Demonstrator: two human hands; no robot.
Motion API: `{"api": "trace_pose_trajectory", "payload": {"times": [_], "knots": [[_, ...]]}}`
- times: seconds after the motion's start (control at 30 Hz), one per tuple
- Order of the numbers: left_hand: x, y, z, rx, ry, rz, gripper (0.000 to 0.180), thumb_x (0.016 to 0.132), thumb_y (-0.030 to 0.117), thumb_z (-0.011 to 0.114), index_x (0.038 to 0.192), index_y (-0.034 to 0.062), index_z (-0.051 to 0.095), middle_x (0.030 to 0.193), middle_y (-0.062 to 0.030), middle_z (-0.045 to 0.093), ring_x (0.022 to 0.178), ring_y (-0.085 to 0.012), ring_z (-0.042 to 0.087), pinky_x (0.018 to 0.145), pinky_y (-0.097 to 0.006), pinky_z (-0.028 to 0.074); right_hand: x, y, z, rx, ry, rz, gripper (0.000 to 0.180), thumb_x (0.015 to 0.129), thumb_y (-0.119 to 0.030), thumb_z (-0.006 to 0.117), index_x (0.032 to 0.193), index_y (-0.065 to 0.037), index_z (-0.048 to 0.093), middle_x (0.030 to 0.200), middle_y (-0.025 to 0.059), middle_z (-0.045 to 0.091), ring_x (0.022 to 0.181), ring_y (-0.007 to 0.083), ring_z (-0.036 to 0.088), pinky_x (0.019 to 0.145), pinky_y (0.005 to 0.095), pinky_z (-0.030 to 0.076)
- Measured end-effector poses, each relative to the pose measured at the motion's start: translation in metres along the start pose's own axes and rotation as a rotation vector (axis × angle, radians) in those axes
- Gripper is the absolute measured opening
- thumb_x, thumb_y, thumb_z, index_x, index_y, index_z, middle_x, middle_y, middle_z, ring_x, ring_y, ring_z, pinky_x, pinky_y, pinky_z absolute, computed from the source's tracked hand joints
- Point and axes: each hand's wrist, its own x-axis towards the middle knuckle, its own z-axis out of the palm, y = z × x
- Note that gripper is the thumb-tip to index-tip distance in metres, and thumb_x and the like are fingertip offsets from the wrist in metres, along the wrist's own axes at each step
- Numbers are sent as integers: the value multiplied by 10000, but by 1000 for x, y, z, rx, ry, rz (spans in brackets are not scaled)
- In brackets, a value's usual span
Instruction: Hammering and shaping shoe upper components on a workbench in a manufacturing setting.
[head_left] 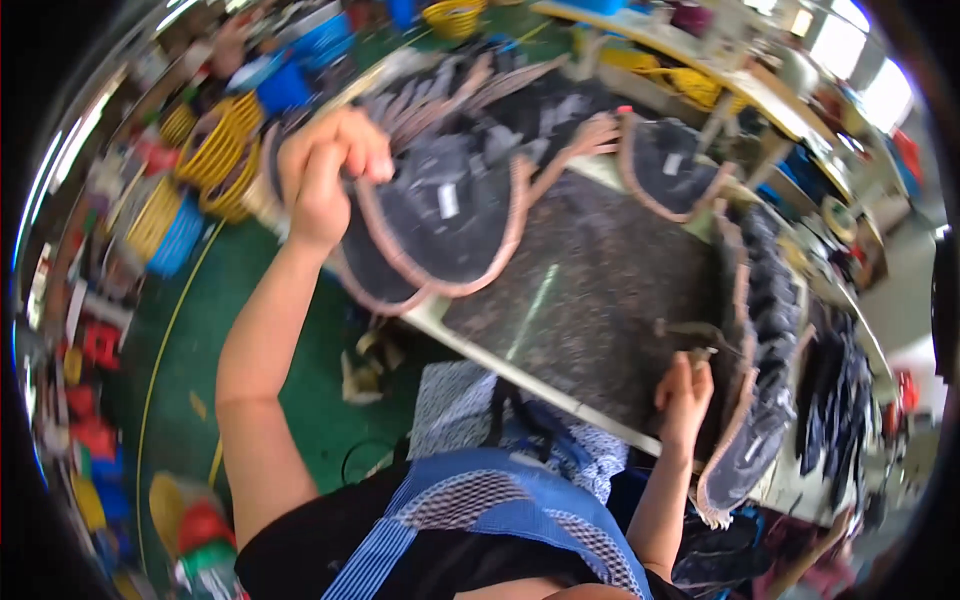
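Dark speckled surface (600,290) ringed with rows of dark shoe uppers (760,330) edged in pink trim, left hand (325,175) with grip closed on one upper (440,220) lifted over the surface's near-left corner, right hand (685,395) fingers curled around small hammer (695,335) at the right edge
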Motion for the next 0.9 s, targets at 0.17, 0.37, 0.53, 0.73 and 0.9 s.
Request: {"api": "trace_pose_trajectory", "payload": {"times": [0.17,0.37,0.53,0.73,0.9], "knots": [[-22,-34,-42,242,-11,-223,221,936,112,459,761,8,545,779,-72,634,736,-126,588,713,-270,463,3,7,5,-30,-13,45,266,1001,-218,608,801,-137,452,599,-57,331,465,47,315,401,226,286],[-28,-109,-16,757,-63,-194,384,909,299,692,1146,8,614,1058,-139,679,1025,-279,640,935,-393,490,-5,9,5,-66,-34,36,270,1003,-242,612,812,-130,456,607,-53,335,479,50,309,412,224,284],[-10,-165,-4,1265,-342,-149,461,849,476,689,1023,49,710,1025,-138,664,1086,-338,589,932,-494,455,-2,7,3,-115,-1,34,194,989,-233,614,875,-93,542,579,-40,410,432,65,370,398,238,291],[3,-102,24,908,-309,21,207,875,206,721,1009,47,718,950,-109,681,895,-327,667,793,-407,523,4,5,3,-35,-19,105,172,990,-162,599,892,-59,503,618,-22,449,438,85,444,398,243,360],[13,-54,39,792,-183,134,216,878,86,724,1086,28,709,988,-136,718,886,-309,711,756,-342,551,0,-1,-5,-30,-18,105,183,992,-174,598,897,-43,512,645,-8,487,447,85,481,422,245,371]]}}
